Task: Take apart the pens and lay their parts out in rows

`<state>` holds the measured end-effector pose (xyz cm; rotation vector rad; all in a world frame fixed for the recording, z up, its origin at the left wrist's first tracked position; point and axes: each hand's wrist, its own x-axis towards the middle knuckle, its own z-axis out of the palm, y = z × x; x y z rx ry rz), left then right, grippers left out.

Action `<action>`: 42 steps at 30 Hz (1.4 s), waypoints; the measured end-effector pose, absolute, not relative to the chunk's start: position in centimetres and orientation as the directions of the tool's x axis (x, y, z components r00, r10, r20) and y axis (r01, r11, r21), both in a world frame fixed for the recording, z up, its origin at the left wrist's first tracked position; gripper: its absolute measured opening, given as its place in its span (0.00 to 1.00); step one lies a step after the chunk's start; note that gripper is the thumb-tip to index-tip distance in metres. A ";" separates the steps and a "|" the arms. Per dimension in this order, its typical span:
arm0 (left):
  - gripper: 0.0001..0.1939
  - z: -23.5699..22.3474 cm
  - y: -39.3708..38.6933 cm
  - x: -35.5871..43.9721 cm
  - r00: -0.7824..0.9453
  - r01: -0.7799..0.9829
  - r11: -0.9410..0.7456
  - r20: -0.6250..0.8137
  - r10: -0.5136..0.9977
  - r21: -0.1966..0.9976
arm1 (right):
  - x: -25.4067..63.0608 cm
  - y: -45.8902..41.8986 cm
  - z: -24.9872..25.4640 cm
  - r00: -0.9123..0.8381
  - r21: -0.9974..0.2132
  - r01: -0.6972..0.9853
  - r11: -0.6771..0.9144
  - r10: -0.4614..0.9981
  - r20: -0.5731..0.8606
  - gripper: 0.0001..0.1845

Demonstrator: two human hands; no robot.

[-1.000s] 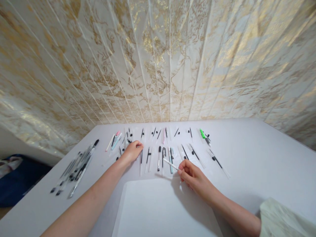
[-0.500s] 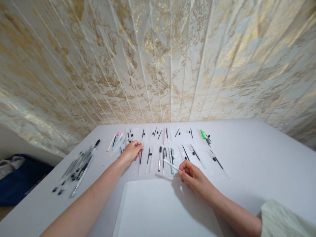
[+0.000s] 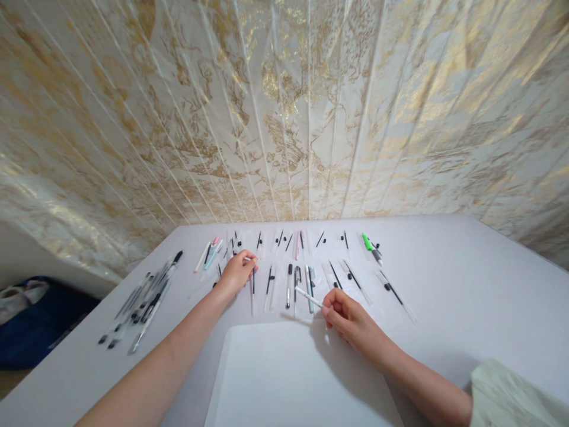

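Observation:
My right hand [image 3: 344,314] pinches a thin white pen [image 3: 310,297], which slants up to the left above the table. My left hand [image 3: 239,274] reaches to the near row, its fingers bent together at the upper end of a dark pen refill [image 3: 253,283]; what the fingertips hold, if anything, is too small to make out. Right of it lies another refill with a small black piece [image 3: 269,280]. A clear pen with a black cap [image 3: 289,286] and a light blue pen [image 3: 309,289] lie just beyond the white pen's tip.
A white board or sheet [image 3: 302,373] lies in front of me on the white table [image 3: 471,296]. Several clear pens [image 3: 146,302] are heaped at the left. Pen parts form a far row, with a green and grey pen [image 3: 371,248] at its right. Behind hangs a gold-patterned curtain [image 3: 284,118].
My left hand has shifted very slightly back and left at the refill. The right hand keeps the white pen in nearly the same place. The view has moved a little.

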<state>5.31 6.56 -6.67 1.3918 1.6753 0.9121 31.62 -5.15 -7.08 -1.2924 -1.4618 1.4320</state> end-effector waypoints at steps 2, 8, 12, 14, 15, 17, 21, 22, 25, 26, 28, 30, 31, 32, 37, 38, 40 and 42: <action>0.05 -7.0 6.7 5.2 -0.108 0.482 0.112 -0.068 0.992 0.869 | 31.6 -5.1 -7.1 -0.253 -0.978 0.178 -0.113 0.955 -0.156 0.13; 0.03 -7.4 6.4 4.8 -0.007 0.645 -0.114 0.154 0.988 0.755 | 31.5 -5.1 -6.9 -0.267 -0.978 0.179 -0.111 0.951 -0.157 0.13; 0.05 -7.4 6.2 4.8 -0.014 0.645 -0.100 0.143 0.990 0.757 | 31.6 -5.1 -6.8 -0.266 -0.976 0.182 -0.120 0.950 -0.166 0.13; 0.05 -7.3 6.1 5.0 -0.010 0.650 -0.126 0.175 0.985 0.749 | 31.6 -5.1 -6.8 -0.269 -0.976 0.181 -0.118 0.949 -0.165 0.13; 0.05 -7.3 6.1 5.2 0.001 0.654 -0.146 0.192 0.981 0.743 | 31.5 -5.1 -6.9 -0.270 -0.976 0.182 -0.117 0.949 -0.164 0.13; 0.05 -7.4 5.9 5.6 0.038 0.664 -0.189 0.220 0.975 0.724 | 31.5 -5.1 -6.9 -0.270 -0.976 0.187 -0.115 0.949 -0.163 0.13; 0.06 -7.9 5.8 6.2 0.099 0.705 -0.223 0.218 0.971 0.673 | 31.5 -5.1 -6.9 -0.276 -0.975 0.187 -0.123 0.946 -0.172 0.13; 0.06 -8.0 5.8 6.3 0.103 0.718 -0.220 0.212 0.972 0.660 | 31.5 -5.1 -6.9 -0.278 -0.975 0.184 -0.126 0.945 -0.174 0.13; 0.06 -8.4 5.6 6.2 0.109 0.747 -0.214 0.201 0.973 0.630 | 31.6 -5.0 -6.9 -0.286 -0.976 0.179 -0.122 0.943 -0.170 0.13; 0.05 -8.4 5.6 6.2 0.113 0.753 -0.216 0.202 0.973 0.621 | 31.6 -5.0 -6.9 -0.288 -0.977 0.179 -0.118 0.943 -0.167 0.13; 0.05 -8.3 5.4 6.1 0.123 0.767 -0.224 0.204 0.971 0.602 | 31.6 -5.1 -6.9 -0.287 -0.977 0.177 -0.116 0.944 -0.164 0.13; 0.04 -8.0 5.1 6.1 0.125 0.785 -0.226 0.209 0.970 0.576 | 31.6 -5.1 -6.9 -0.285 -0.977 0.176 -0.120 0.944 -0.167 0.13; 0.04 -7.9 5.0 6.1 0.119 0.796 -0.221 0.212 0.970 0.564 | 31.6 -5.1 -6.9 -0.284 -0.977 0.176 -0.122 0.944 -0.169 0.13; 0.04 -7.7 4.8 6.2 0.112 0.805 -0.215 0.215 0.970 0.553 | 31.6 -5.1 -6.8 -0.283 -0.977 0.177 -0.123 0.944 -0.170 0.13; 0.04 -7.2 4.3 6.7 0.097 0.828 -0.204 0.224 0.970 0.522 | 31.5 -5.1 -6.5 -0.286 -0.975 0.175 -0.133 0.941 -0.180 0.14; 0.04 -7.2 4.2 6.8 0.100 0.831 -0.204 0.221 0.970 0.517 | 31.5 -5.1 -6.5 -0.285 -0.975 0.174 -0.135 0.941 -0.181 0.14; 0.05 -7.2 4.2 7.0 0.099 0.841 -0.194 0.208 0.973 0.505 | 31.5 -5.2 -6.5 -0.283 -0.975 0.176 -0.135 0.942 -0.181 0.14; 0.05 -7.3 4.2 7.1 0.089 0.856 -0.175 0.196 0.977 0.487 | 31.5 -5.2 -6.5 -0.285 -0.974 0.181 -0.133 0.941 -0.181 0.14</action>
